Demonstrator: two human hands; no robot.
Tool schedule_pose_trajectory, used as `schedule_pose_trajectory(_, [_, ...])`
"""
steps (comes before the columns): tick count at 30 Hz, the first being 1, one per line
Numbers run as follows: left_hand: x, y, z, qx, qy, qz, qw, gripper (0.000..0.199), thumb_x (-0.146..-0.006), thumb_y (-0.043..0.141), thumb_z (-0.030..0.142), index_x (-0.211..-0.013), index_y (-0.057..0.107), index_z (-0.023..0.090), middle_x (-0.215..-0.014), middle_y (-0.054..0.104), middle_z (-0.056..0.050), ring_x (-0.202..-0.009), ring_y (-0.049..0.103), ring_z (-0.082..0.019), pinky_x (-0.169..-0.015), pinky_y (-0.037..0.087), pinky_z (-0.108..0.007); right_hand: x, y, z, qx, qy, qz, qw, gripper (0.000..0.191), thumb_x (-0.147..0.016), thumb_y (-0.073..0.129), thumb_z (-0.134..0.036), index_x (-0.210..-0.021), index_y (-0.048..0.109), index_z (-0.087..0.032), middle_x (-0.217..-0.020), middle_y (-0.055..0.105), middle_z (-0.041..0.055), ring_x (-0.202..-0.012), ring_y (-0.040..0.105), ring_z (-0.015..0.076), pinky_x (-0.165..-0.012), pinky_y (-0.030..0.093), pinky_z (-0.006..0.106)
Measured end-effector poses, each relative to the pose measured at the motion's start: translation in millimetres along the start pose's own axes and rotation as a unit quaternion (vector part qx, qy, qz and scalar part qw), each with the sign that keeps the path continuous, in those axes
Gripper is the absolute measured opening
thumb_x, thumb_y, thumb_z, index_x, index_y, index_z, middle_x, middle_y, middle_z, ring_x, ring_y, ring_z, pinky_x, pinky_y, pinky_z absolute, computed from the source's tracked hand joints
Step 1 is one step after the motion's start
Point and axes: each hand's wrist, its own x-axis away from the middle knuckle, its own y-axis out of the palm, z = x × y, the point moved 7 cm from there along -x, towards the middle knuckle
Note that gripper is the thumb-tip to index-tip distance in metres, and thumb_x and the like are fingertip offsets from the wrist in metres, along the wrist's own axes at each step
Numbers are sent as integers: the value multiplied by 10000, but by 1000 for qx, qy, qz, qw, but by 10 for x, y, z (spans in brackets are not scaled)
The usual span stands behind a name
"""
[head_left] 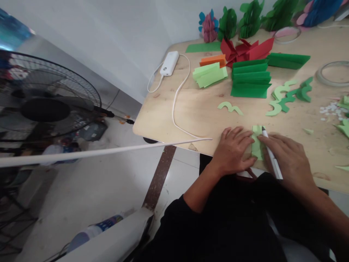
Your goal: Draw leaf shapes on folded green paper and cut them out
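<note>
A light green paper strip (256, 148) lies flat at the table's front edge. My left hand (233, 148) rests on its left side, fingers stretched out, thumb near its lower end. In my right hand (290, 157) is a white pen (273, 160) with a dark tip, which meets the strip near its top right corner. Just beyond my hands lie a wavy light green cut-out (230, 107) and several more wavy pieces, among them a darker green one (304, 90).
Folded dark green paper (251, 82), light green paper (209, 75) and red paper (247, 50) lie farther back. A white power bank (170, 63) has a cable (174, 105) crossing the table's left side. Tape rolls (321, 77) sit right. A fan (46, 105) stands left.
</note>
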Motion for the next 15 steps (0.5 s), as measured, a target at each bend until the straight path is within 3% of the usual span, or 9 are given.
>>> schedule_pose_trajectory(4, [-1, -7, 6, 4, -4, -6, 1000, 439, -871, 576, 448, -1198, 619, 159, -1423, 588, -78, -1403, 401, -295, -1192, 238, -507, -6, 2, -10, 4, 4, 0, 1000, 551, -936, 514, -208, -1478, 418, -209, -1179, 715, 129, -1140, 614, 280, -867, 419, 379])
schedule_pose_trajectory(15, [-4, -28, 17, 0, -15, -16, 1000, 390, -853, 498, 230, -1220, 615, 171, -1438, 579, -59, -1417, 390, -278, -1202, 230, -497, -12, -3, -19, 8, 7, -2, 1000, 527, -930, 526, -192, -1451, 450, -202, -1172, 720, 133, -1137, 619, 283, -863, 421, 387])
